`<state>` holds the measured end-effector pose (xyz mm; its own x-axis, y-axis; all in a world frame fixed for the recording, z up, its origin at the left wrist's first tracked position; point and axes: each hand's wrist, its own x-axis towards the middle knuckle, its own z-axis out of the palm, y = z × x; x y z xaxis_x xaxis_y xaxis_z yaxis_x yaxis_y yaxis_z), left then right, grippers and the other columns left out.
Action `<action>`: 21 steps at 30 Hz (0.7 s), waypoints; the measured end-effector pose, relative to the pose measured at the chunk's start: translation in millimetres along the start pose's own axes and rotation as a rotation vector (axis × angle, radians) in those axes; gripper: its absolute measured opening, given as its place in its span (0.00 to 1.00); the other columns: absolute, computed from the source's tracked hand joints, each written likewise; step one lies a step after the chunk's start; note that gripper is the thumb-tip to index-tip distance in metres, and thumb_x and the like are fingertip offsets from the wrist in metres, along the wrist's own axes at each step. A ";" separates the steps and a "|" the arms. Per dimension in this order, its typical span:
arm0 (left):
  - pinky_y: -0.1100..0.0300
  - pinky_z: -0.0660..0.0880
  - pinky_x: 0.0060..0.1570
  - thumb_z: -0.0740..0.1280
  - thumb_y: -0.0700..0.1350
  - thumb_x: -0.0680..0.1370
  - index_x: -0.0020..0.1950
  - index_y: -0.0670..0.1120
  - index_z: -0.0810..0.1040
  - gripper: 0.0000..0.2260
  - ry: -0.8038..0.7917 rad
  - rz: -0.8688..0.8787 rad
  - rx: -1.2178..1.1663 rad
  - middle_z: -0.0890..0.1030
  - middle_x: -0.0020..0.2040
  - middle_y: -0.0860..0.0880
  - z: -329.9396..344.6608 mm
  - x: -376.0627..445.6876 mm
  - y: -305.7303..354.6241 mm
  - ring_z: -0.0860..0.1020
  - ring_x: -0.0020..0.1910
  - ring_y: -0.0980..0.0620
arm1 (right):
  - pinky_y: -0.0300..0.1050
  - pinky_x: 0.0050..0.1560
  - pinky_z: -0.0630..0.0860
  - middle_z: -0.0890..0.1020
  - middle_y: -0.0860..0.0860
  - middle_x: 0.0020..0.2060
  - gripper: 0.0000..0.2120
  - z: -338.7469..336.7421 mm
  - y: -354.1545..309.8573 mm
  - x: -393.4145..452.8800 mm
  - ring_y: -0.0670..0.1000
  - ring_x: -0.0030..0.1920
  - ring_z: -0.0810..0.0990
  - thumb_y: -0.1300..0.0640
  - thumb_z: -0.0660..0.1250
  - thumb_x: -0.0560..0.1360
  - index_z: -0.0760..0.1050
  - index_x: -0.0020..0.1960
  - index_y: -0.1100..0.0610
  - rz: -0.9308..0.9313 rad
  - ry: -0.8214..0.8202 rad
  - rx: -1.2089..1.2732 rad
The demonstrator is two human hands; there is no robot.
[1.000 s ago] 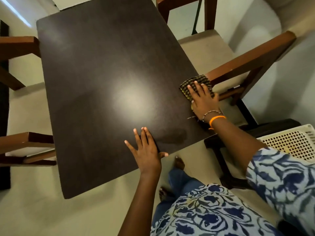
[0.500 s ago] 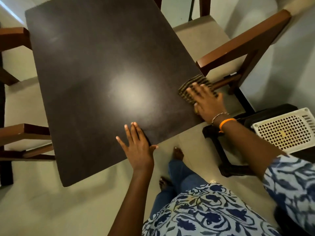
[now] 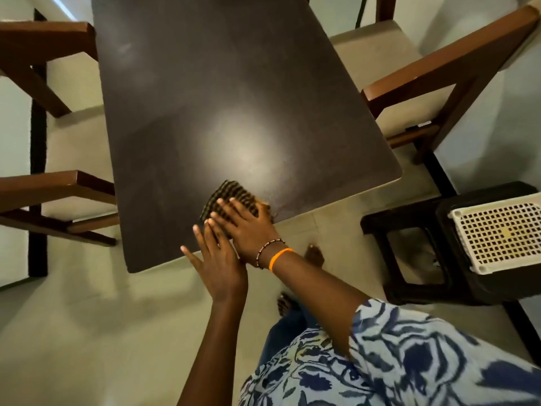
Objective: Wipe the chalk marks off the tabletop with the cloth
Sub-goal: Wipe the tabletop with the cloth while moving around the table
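Along the near edge of the desk [image 3: 234,92], the cloth [image 3: 231,197] has been swept from the right-hand corner, where it lay a second ago beside the wooden chair [image 3: 445,80], to a spot close to the middle of that edge. It is pressed flat under the right hand [image 3: 248,227], whose fingers are spread and fairly straight over the checked fabric, not curled round it. The left hand [image 3: 219,265] is kept on the same edge as before, fingers extended and holding nothing; the right hand has been brought up against it, so that the two now touch or overlap. From this it is judged that one stroke along the near strip of the desk has been completed, and that strip looks clean of distinct marks, though blur hides fine detail around the cloth. Faint pale smears can be made out toward the far left corner of the desk, well apart from the cloth; whether these are chalk or glare cannot be told. If chalk, that far area is probably left to be wiped.
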<state>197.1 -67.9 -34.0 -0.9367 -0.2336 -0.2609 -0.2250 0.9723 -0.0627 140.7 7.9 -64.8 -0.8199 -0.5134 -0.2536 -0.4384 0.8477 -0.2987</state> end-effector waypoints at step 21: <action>0.41 0.38 0.71 0.63 0.50 0.77 0.74 0.36 0.34 0.42 -0.118 0.004 -0.095 0.37 0.76 0.39 40.6 -47.7 -20.0 0.36 0.75 0.40 | 0.65 0.70 0.49 0.48 0.51 0.78 0.31 -14.5 89.2 -77.8 0.53 0.77 0.48 0.52 0.57 0.77 0.47 0.77 0.47 0.509 0.225 -0.014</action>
<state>257.1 -76.2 -59.4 -0.9006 -0.2230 -0.3731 -0.2514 0.9675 0.0286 160.1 125.4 -58.4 -0.9872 0.0015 -0.1594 0.0302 0.9837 -0.1775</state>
